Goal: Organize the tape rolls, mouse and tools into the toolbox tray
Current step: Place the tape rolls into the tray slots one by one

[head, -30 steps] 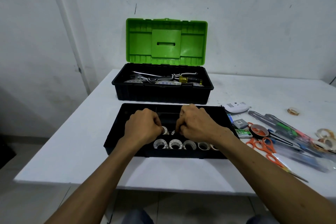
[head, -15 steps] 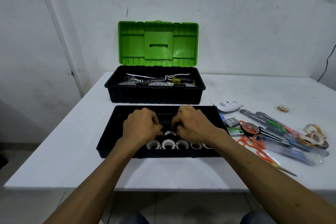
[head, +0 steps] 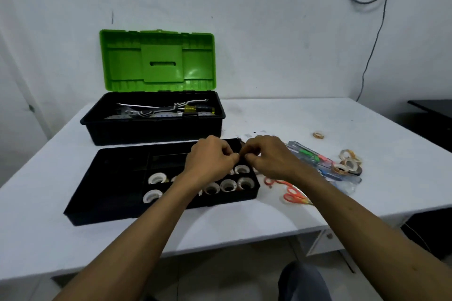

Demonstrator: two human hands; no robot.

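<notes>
Desk point(head: 269, 215): white; it carries everything below.
Toolbox tray point(head: 117, 190): black, at the near edge; its left part holds nothing.
Tape rolls point(head: 228, 185): white, in two rows of narrow compartments in the tray's right half, cores facing up; the left forearm hides part of both rows.
Left hand point(head: 210, 161): over the tray's far right corner, fingers curled, tips meeting the right hand's; I cannot tell what they pinch.
Right hand point(head: 269, 159): curled likewise, the same doubt; it hides the things behind it.
Orange scissors point(head: 292, 194): on the desk just right of the tray, partly under the right forearm.
Screwdrivers point(head: 308, 155): in a clear pack, beyond the scissors.
Loose tape rolls point(head: 348, 165): clustered at the pack's right end.
Small tape roll point(head: 318, 134): alone, farther back.
Toolbox point(head: 156, 129): black, behind the tray, green lid point(head: 159, 61) raised, yellow-handled screwdriver point(head: 195, 109) inside.
</notes>
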